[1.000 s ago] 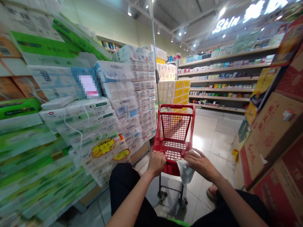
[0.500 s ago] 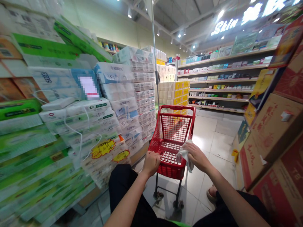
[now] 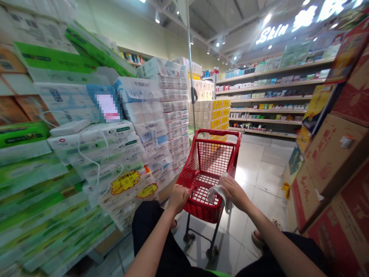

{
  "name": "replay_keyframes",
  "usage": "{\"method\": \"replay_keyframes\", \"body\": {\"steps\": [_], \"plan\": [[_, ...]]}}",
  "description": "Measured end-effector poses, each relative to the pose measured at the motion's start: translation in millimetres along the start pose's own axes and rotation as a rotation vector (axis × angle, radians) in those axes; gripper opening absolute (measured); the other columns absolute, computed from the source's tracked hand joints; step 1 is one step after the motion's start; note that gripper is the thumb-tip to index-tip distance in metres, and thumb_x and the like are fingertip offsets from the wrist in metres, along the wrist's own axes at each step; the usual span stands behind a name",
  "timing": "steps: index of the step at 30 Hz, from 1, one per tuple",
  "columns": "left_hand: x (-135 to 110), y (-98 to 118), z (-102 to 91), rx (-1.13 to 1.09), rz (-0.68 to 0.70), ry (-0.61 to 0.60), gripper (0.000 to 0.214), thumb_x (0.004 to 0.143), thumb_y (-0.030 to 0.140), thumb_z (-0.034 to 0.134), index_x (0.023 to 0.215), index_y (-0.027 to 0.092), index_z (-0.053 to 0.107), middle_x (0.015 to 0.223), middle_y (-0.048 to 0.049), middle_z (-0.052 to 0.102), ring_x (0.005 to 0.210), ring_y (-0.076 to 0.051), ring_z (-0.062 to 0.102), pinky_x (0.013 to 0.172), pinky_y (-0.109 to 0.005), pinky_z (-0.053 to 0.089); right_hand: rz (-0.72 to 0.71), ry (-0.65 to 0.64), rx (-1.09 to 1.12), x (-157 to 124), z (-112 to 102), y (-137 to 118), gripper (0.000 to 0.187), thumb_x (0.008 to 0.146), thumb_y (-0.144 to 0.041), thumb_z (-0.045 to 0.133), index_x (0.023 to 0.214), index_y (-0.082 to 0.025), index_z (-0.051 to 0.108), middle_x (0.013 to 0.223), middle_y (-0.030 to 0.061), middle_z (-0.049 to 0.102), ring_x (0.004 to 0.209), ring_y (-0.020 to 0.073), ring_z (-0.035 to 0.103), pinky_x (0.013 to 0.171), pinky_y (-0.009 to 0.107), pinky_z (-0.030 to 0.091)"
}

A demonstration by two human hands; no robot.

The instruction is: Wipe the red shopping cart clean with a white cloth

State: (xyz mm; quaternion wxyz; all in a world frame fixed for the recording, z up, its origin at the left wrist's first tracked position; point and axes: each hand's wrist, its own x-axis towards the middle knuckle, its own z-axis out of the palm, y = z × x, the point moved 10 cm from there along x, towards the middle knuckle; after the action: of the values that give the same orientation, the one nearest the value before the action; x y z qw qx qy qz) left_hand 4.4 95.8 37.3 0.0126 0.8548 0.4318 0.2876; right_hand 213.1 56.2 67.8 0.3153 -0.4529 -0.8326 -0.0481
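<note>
A small red plastic shopping cart [image 3: 211, 218] on dark legs with casters stands on the floor between my feet. My left hand [image 3: 179, 198] is closed around the near left part of its rim. In my right hand [image 3: 235, 191] is a crumpled white cloth [image 3: 215, 194], pressed over the cart's right rim near the front corner. Some of the cloth drapes inside the basket and some hangs outside. The basket's grid floor shows through, with nothing lying on it.
Stacked tissue packs [image 3: 152, 130] with yellow price tags [image 3: 125, 182] line the left side. Cardboard cartons [image 3: 331, 154] rise close on the right. A metal pole [image 3: 190, 69] stands beyond the cart, and shelves of goods [image 3: 262, 98] fill the back. White tiles [image 3: 253, 173] cover the floor.
The cart has turned slightly, its near end and casters shifting left. My left hand has moved a little left with it. My right hand and the cloth have also moved slightly left.
</note>
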Motion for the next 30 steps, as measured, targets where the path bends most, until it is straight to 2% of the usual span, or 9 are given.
{"method": "replay_keyframes", "body": {"steps": [3, 5, 12, 16, 19, 23, 26, 28, 30], "plan": [[4, 4, 3.8, 0.027, -0.002, 0.017, 0.043, 0.095, 0.019, 0.026, 0.062, 0.019, 0.052, 0.065, -0.0013, 0.06, 0.066, -0.016, 0.051, 0.079, -0.033, 0.033, 0.092, 0.068, 0.015, 6, -6, 22, 0.036, 0.099, -0.033, 0.027, 0.106, -0.025, 0.061, 0.11, 0.0044, 0.064, 0.115, 0.0201, 0.052, 0.106, 0.045, 0.037], [6, 6, 5.0, 0.057, -0.024, 0.04, 0.044, 0.096, 0.02, 0.027, 0.061, 0.019, 0.053, 0.064, -0.0021, 0.06, 0.065, -0.016, 0.05, 0.078, -0.033, 0.033, 0.132, 0.107, 0.007, 2, -4, 19, 0.036, 0.099, -0.032, 0.027, 0.106, -0.025, 0.061, 0.112, 0.0048, 0.063, 0.117, 0.0207, 0.05, 0.105, 0.044, 0.038], [7, 9, 1.4, 0.083, -0.055, 0.054, 0.042, 0.094, 0.023, 0.032, 0.06, 0.019, 0.054, 0.063, -0.0034, 0.061, 0.063, -0.016, 0.049, 0.078, -0.033, 0.032, 0.099, 0.153, -0.043, -42, 22, -49, 0.028, 0.097, -0.028, 0.035, 0.109, -0.025, 0.06, 0.114, 0.0041, 0.063, 0.123, 0.0214, 0.046, 0.113, 0.049, 0.025], [5, 5, -0.4, 0.068, -0.047, 0.028, 0.036, 0.09, 0.024, 0.038, 0.057, 0.02, 0.052, 0.059, -0.0014, 0.058, 0.062, -0.016, 0.049, 0.077, -0.032, 0.033, -0.062, 0.04, 0.001, -38, 21, -61, 0.027, 0.096, -0.031, 0.038, 0.109, -0.027, 0.061, 0.109, 0.0028, 0.065, 0.116, 0.02, 0.052, 0.11, 0.046, 0.029], [4, 2, 0.0, 0.049, -0.05, 0.022, 0.034, 0.087, 0.025, 0.041, 0.055, 0.02, 0.048, 0.056, 0.0002, 0.054, 0.059, -0.015, 0.047, 0.075, -0.03, 0.033, -0.12, -0.056, 0.091, -22, 12, -40, 0.03, 0.097, -0.035, 0.035, 0.106, -0.027, 0.063, 0.107, 0.0028, 0.065, 0.111, 0.0185, 0.053, 0.108, 0.043, 0.032], [5, 0, 1.3, 0.036, -0.062, 0.032, 0.031, 0.085, 0.025, 0.042, 0.055, 0.02, 0.047, 0.055, 0.001, 0.052, 0.058, -0.014, 0.046, 0.074, -0.029, 0.033, 0.014, -0.011, 0.085, 3, -3, 22, 0.038, 0.099, -0.038, 0.028, 0.112, -0.026, 0.061, 0.114, 0.0043, 0.064, 0.12, 0.0201, 0.049, 0.108, 0.046, 0.031], [6, 2, 1.8, 0.026, -0.051, 0.035, 0.029, 0.084, 0.024, 0.043, 0.055, 0.02, 0.047, 0.055, 0.0014, 0.051, 0.058, -0.014, 0.047, 0.074, -0.029, 0.033, 0.121, 0.006, 0.013, 16, -3, 61, 0.039, 0.099, -0.04, 0.026, 0.111, -0.026, 0.061, 0.119, 0.0035, 0.062, 0.126, 0.0217, 0.044, 0.108, 0.05, 0.029], [6, 2, 1.5, 0.027, -0.052, 0.034, 0.029, 0.084, 0.023, 0.042, 0.056, 0.02, 0.047, 0.054, 0.0016, 0.051, 0.058, -0.014, 0.047, 0.075, -0.029, 0.033, 0.168, 0.028, -0.01, 19, -2, 70, 0.039, 0.099, -0.04, 0.026, 0.108, -0.026, 0.061, 0.12, 0.0034, 0.061, 0.127, 0.0222, 0.043, 0.108, 0.05, 0.029], [6, 1, 0.8, 0.034, -0.058, 0.031, 0.03, 0.085, 0.024, 0.042, 0.056, 0.02, 0.047, 0.055, 0.0015, 0.051, 0.058, -0.014, 0.047, 0.075, -0.03, 0.033, 0.194, 0.077, -0.019, 14, 0, 62, 0.038, 0.099, -0.038, 0.026, 0.106, -0.025, 0.061, 0.118, 0.0037, 0.062, 0.126, 0.0218, 0.044, 0.109, 0.049, 0.029]]}}
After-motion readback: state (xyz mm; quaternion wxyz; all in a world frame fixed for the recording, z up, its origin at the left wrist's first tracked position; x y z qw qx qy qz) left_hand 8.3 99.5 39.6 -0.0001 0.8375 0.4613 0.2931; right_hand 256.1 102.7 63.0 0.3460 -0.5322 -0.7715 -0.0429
